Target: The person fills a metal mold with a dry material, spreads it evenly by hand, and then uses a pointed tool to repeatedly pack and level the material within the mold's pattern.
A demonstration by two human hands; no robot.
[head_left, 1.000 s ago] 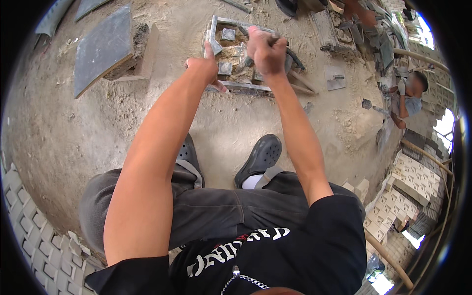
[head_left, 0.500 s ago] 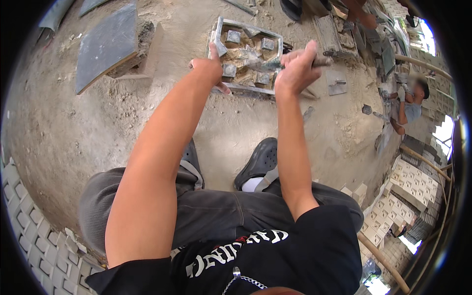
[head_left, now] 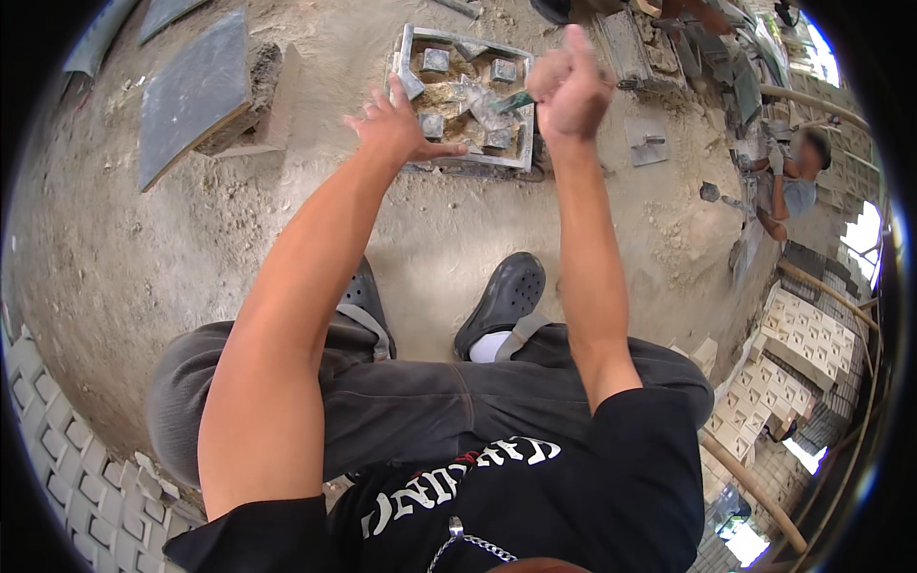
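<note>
A rectangular metal mould [head_left: 523, 143] lies on the ground ahead of me, with several raised square blocks and sandy mix inside. My left hand [head_left: 394, 131] is open at its near left corner. Its fingers are spread along the left side, and the thumb lies on the near rim. In my right hand [head_left: 571, 95], slightly blurred, is a small trowel [head_left: 514, 101] with a green shank. My fingers wrap round its handle, thumb raised. The trowel's grey blade reaches into the mould from the right, among the blocks. My fist hides most of the handle.
Dark slabs [head_left: 198, 91] sit on a block at the left. A flat float [head_left: 648, 140] and a small trowel-like tool [head_left: 710, 192] lie to the right. Stacked patterned blocks [head_left: 800, 329] stand at far right, where another person [head_left: 795, 181] works. My shoes [head_left: 504, 298] are below the mould.
My right hand has moved up and a little right, baring more of the trowel's green shank. My left fingers have spread wider, with the thumb farther along the near rim.
</note>
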